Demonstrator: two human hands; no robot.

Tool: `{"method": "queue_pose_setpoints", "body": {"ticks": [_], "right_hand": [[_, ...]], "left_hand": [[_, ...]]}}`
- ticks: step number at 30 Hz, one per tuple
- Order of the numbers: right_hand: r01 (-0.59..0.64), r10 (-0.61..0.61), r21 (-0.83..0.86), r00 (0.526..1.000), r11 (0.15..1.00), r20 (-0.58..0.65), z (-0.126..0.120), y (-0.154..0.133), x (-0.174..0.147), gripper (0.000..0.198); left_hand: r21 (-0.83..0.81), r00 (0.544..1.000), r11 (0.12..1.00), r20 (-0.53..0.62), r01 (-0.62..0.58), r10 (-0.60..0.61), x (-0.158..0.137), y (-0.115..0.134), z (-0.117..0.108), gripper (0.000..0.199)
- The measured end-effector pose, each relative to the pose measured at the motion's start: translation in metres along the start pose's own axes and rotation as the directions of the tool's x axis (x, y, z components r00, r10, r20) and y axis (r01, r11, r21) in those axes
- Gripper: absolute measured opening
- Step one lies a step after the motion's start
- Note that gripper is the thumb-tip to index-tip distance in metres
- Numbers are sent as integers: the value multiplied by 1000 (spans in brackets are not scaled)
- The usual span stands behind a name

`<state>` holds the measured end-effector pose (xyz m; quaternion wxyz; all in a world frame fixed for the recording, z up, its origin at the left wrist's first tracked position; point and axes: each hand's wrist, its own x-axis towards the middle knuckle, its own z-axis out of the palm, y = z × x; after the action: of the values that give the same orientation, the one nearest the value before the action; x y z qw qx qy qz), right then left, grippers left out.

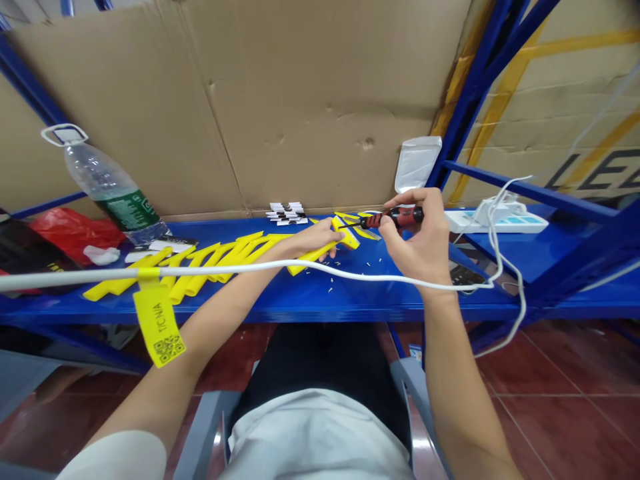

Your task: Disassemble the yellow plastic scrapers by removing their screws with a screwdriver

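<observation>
Centrally, in the head view, the right hand is closed around the red-and-black handle of a screwdriver, whose shaft points left toward a yellow plastic piece. The left hand pinches this yellow plastic piece between thumb and fingers, holding it just above the blue shelf; the screwdriver tip meets the piece at its upper face. Several small screws lie scattered on the shelf below and between the two hands.

To the left, a row of loose yellow strips lies along the shelf, reaching almost to the left hand. Behind the hands a small stack of black-and-white cards rests against the cardboard backing. A clear water bottle leans at far left beside a red bag. A white cable runs across the foreground over both forearms, bearing a yellow tag, and leads toward a white power strip at right. A white open case stands upright just behind the right hand.
</observation>
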<state>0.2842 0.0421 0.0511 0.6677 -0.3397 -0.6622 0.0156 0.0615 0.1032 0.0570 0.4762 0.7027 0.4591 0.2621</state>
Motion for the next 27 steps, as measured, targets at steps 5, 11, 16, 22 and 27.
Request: {"method": "queue_pose_setpoints", "body": {"ticks": [5, 11, 16, 22, 27], "right_hand": [[-22, 22, -1, 999, 1000, -34, 0, 4, 0, 19], [21, -20, 52, 999, 998, -27, 2, 6, -1, 28], [2, -3, -14, 1000, 1000, -30, -1, 6, -1, 20], [-24, 24, -10, 999, 1000, -45, -4, 8, 1, 22], [3, -3, -8, 999, 1000, 54, -4, 11, 1, 23]], "left_hand": [[-95, 1000, 996, -28, 4, -6, 0, 3, 2, 4], [-143, 997, 990, -73, 15, -26, 0, 4, 4, 11], [-173, 999, 985, -50, -11, 2, -1, 2, 2, 13], [-167, 999, 986, -46, -6, -2, -4, 5, 3, 9], [-154, 997, 988, -68, 8, -19, -5, 4, 3, 8]]}}
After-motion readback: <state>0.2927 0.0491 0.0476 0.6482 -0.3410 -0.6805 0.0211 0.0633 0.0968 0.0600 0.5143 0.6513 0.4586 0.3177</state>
